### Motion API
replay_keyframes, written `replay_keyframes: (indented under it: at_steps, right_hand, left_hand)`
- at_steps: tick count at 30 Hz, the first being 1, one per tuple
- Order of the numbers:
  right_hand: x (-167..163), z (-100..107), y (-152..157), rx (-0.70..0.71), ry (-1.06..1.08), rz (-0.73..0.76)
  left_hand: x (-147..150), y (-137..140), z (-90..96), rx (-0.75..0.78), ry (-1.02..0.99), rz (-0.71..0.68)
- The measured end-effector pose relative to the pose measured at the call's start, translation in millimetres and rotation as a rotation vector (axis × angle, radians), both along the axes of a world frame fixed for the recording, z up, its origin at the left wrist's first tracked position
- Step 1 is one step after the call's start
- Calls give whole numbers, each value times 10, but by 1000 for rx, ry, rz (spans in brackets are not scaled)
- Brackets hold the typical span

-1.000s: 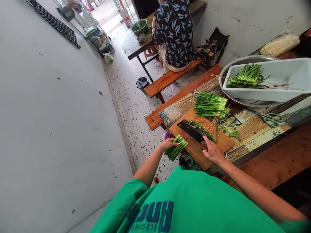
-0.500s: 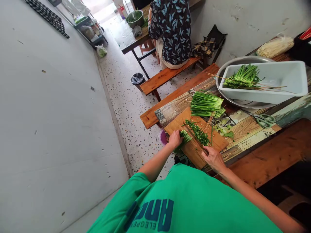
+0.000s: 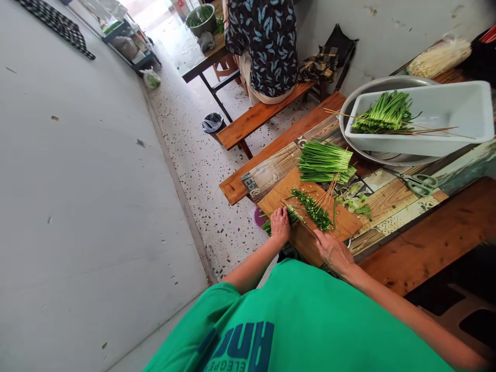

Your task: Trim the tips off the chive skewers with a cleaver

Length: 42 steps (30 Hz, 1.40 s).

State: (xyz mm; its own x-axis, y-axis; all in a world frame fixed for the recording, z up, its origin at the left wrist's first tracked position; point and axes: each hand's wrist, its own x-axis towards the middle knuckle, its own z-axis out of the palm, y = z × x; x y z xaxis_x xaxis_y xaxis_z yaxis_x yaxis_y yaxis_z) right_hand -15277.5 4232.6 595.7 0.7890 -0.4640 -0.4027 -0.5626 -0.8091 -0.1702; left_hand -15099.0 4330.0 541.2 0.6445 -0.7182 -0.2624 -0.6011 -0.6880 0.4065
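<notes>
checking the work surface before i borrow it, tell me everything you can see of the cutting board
The cutting board is an orange-brown, roughly rectangular slab that looks like wood. It lies flat on the patterned table, aslant in view. Chopped greens spread in a strip along it. Thin sticks cross its far edge. The left hand grips green stems at its left edge. The knife in the right hand shows nearly edge-on, so whether it touches the board is unclear.

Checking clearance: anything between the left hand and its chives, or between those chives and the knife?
Nothing visible: the left hand grips the chives directly, their ends right beside the knife. The chopped bits lie beyond it.
</notes>
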Motion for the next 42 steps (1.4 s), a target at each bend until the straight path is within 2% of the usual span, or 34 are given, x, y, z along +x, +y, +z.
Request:
replay_keyframes:
  at_steps: [5,14,28,33,42]
  right_hand:
    - [32,154,8,-3,103,43]
    - [-3,21,15,8,76,26]
    - [201,290,-19,86,228,29]
    - [238,291,-103,110,244,29]
    - [679,182,-127,129,162,-3]
  left_hand:
    - [12,-14,-33,10,-2,33]
    - [8,-37,-32,33,-3,48]
    - [18,-50,-11,51,6,51]
    - [19,-62,-12,84,1,42]
    - [80,-66,0,111,7,27]
